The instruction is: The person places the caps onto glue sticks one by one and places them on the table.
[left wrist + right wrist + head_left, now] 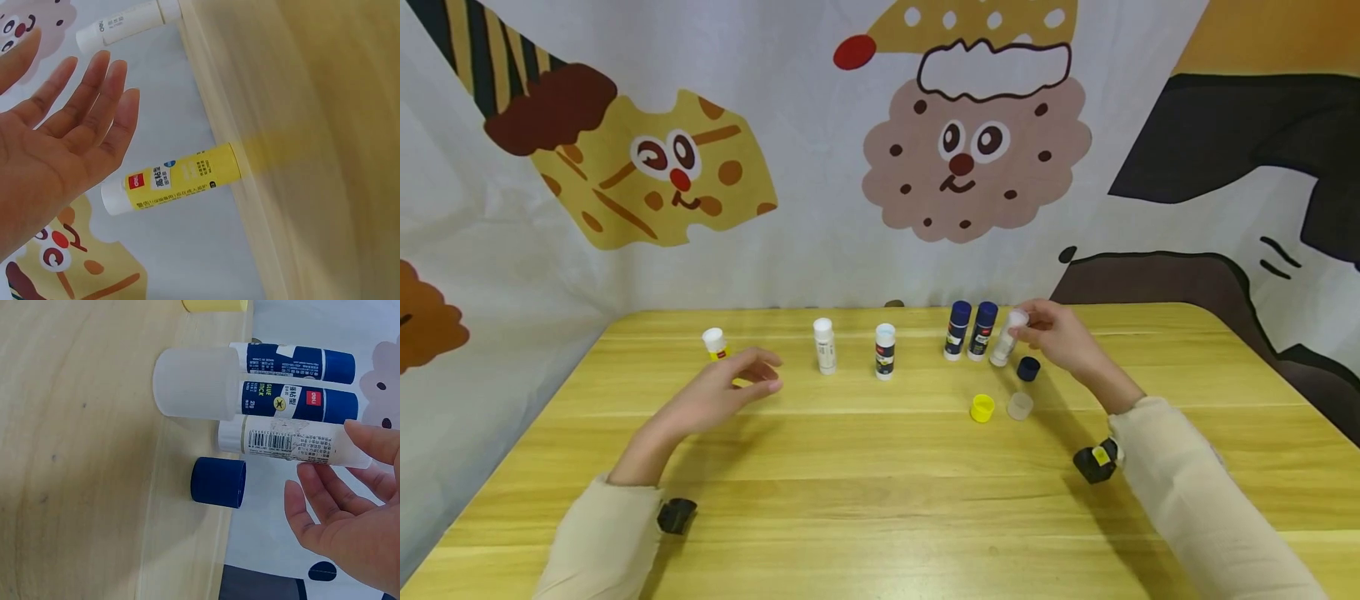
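With thumb and fingers my right hand (1063,337) pinches the upper end of a white glue stick (1006,340), which leans slightly beside two blue-capped glue sticks (957,332). Its barcode label faces the right wrist view. My left hand (715,398) is held over the table with fingers loosely spread and nothing in them. Behind it stands a yellow glue stick (184,178) with a white top, partly hidden by the hand in the head view. Farther right are an upright white glue stick (825,346) and a dark-labelled glue stick (885,352) without a blue cap.
Three loose caps lie in front of the right-hand group: a dark blue cap (1028,369), a yellow cap (982,408) and a translucent cap (1019,407). A cartoon-printed cloth (805,167) hangs behind the wooden table (865,500).
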`<state>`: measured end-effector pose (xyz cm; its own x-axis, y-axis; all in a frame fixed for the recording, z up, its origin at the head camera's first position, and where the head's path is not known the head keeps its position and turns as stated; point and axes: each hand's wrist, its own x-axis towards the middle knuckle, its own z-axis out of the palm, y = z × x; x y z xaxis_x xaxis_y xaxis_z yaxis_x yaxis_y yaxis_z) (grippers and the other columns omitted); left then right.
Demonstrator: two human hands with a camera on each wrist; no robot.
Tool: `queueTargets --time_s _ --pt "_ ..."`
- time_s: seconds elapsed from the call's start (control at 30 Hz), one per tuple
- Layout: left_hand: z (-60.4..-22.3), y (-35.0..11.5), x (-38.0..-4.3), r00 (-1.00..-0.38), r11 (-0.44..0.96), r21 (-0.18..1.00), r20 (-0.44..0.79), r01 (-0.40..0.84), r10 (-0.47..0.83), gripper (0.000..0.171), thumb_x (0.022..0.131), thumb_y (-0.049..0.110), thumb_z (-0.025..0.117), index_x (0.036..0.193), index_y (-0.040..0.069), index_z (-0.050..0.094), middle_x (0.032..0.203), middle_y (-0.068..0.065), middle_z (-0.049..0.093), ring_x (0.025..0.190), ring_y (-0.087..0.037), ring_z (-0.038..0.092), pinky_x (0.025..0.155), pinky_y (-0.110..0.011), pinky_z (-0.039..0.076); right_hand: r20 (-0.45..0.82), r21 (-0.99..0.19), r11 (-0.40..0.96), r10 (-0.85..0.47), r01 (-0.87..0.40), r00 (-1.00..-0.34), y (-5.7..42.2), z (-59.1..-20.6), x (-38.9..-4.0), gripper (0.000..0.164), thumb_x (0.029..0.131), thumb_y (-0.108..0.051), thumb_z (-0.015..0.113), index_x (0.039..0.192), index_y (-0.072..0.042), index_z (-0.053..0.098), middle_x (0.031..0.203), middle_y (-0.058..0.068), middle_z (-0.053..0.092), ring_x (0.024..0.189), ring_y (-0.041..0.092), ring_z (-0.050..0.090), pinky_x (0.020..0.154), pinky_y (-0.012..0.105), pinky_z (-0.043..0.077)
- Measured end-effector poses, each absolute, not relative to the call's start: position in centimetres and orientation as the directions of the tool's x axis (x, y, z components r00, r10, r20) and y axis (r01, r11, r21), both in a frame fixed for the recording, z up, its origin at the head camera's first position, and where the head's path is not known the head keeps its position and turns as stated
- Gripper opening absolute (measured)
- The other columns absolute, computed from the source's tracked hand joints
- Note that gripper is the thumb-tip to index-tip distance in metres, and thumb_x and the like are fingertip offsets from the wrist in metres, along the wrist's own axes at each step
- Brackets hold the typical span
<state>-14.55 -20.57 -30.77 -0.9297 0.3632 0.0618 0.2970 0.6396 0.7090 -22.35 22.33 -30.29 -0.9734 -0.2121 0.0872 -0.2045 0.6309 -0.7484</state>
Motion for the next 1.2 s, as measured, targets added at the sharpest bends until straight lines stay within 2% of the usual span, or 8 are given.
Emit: queueTargets --time_s 0.33,1.2 --pt "-30.7 -21.4 -14.4 -0.926 0.622 0.719 0.082 0.310 0.367 0.034 0.093 0.025 0.055 0.119 0.003 0.052 0.103 -0.007 0.060 0.101 -0.026 0.055 0.085 -0.046 0.042 0.059 -0.769 0.614 -0.210 -0.179 -0.976 22.4 -30.5 -22.8 0.032 0.092 -0.009 0.054 0.119 0.006 0.049 0.106 0.022 0.053 0.095 0.038 0.051 0.082 0.049 0.044" --pt "-30.9 -22.4 -14.2 -0.935 0.637 0.725 0.027 0.262 0.354 0.037 0.092 0.029 0.055 0.119 0.004 0.052 0.105 -0.008 0.060 0.103 -0.029 0.054 0.081 -0.043 0.044 0.058 -0.772 0.613 -0.192 -0.166 -0.980 22.1 -31.0 -23.9 0.034 0.093 -0.009 0.053 0.123 0.005 0.047 0.111 0.025 0.054 0.096 0.038 0.050 0.082 0.050 0.044"
